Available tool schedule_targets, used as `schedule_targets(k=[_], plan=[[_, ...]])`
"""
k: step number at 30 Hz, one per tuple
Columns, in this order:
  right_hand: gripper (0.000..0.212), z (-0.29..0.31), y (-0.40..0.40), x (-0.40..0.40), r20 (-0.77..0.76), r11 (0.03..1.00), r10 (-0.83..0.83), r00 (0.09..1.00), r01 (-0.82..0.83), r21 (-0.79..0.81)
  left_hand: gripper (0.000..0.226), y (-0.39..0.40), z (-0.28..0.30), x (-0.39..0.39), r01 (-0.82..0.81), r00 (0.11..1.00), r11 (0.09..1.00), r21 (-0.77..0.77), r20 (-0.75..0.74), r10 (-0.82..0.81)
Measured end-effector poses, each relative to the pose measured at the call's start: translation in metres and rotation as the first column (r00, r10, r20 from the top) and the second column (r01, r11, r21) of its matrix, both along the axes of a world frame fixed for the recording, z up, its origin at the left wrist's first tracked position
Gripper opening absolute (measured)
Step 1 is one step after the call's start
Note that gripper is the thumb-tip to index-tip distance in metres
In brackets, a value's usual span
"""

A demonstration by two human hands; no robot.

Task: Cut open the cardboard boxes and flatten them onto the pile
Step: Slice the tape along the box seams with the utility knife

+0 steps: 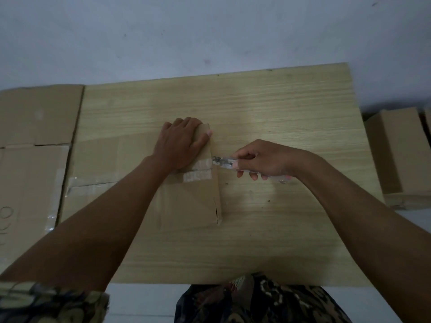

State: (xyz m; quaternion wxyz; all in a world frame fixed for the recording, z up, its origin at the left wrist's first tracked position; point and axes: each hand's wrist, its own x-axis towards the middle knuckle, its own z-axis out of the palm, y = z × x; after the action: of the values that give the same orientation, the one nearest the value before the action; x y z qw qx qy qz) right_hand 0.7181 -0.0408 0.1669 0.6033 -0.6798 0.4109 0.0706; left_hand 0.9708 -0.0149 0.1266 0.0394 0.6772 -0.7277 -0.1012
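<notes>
Pale wood of the low table fills my view, with a grey wall behind it. My left hand lies spread flat on the far end of the cardboard box, I think to keep it from sliding under the blade. My right hand is curled around the cutter, whose tip touches the taped seam at the box edge just beside my left wrist. Left of that hand lies the flattened pile; uncut boxes wait beyond my right hand.
</notes>
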Motion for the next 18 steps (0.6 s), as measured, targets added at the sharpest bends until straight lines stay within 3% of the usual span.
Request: schedule_targets(k=[18], plan=[[0.031, -0.002, 0.003, 0.004, 0.005, 0.996, 0.018, 1.000, -0.019, 0.090, 0.069, 0.000, 0.000, 0.002, 0.018, 1.000, 1.000, 0.019, 0.005, -0.018]])
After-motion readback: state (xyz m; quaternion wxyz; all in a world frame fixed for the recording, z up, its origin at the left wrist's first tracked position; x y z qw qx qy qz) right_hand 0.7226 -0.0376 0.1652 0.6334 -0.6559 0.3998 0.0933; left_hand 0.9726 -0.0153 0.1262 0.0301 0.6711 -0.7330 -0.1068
